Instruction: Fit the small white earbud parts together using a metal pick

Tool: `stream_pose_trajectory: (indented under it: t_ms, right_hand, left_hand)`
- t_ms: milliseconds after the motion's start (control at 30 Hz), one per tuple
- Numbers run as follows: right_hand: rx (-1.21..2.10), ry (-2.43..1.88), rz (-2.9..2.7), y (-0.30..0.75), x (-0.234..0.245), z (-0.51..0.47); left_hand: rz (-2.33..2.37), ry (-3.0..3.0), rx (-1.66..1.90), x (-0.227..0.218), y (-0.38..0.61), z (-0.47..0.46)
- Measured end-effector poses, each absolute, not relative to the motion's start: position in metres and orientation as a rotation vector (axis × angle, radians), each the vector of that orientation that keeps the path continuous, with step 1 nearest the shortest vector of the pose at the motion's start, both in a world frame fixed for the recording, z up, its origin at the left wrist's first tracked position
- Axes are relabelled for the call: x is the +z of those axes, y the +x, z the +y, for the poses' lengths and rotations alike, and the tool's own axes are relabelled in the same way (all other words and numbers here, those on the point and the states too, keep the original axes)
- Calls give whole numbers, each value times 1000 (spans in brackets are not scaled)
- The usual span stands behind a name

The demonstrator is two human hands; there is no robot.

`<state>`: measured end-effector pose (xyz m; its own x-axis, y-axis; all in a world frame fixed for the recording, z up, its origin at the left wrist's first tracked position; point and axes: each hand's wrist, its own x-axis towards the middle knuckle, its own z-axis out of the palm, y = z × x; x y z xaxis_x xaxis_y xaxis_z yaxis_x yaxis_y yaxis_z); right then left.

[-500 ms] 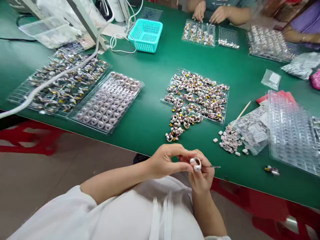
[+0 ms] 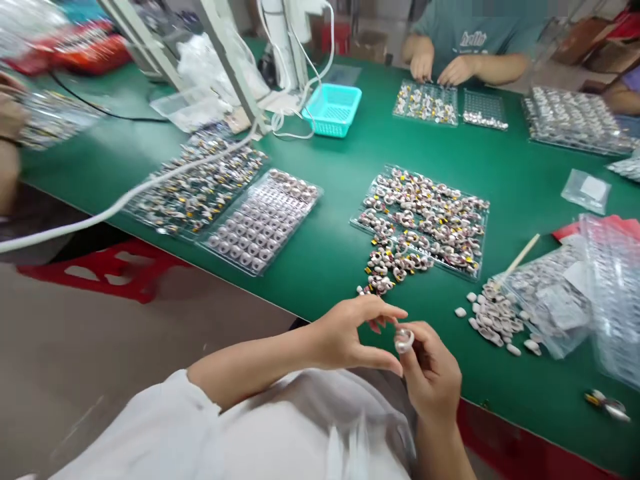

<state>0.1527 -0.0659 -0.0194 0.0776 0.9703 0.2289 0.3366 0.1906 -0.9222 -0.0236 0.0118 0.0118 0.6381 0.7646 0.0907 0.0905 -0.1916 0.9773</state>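
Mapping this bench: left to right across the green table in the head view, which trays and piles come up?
Clear tray of dark mixed parts, clear tray of rowed rings, clear tray heaped with rings, loose pile of white pieces, stack of clear blister trays.

The table (image 2: 320, 267) is plain dark green. The basket (image 2: 332, 110) is turquoise, its walls a fine grid of holes. In front of the basket, a clear tray (image 2: 481, 271) holds parts (image 2: 425, 217) mottled white, pink and brown. Left of the basket, a second tray (image 2: 315, 195) shows even rows of pale lilac-grey rounds. Well in front of the basket, the ring (image 2: 404, 340), caps (image 2: 493, 320) and sleeve (image 2: 200, 427) are white. The stool (image 2: 107, 267) is red.
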Motion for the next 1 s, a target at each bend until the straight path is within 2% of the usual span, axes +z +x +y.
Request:
stream_pose_trajectory:
  t_ms: [267, 433, 667, 800, 1000]
  right_hand:
    - [337, -1244, -1845, 146, -24, -46]
    - [372, -1237, -1892, 138, -23, -39]
    - [339, -1317, -1782, 163, -29, -50]
    - [337, -1317, -1773, 167, -30, -54]
    - [313, -1302, -1776, 170, -34, -58]
  left_hand:
    - [653, 2183, 864, 30, -39, 21]
    - [968, 2312, 808, 38, -70, 48]
    - [1640, 2354, 1021, 27, -179, 182]
    - [1726, 2428, 950, 11, -221, 236]
    - [1691, 2566, 754, -13, -237, 252]
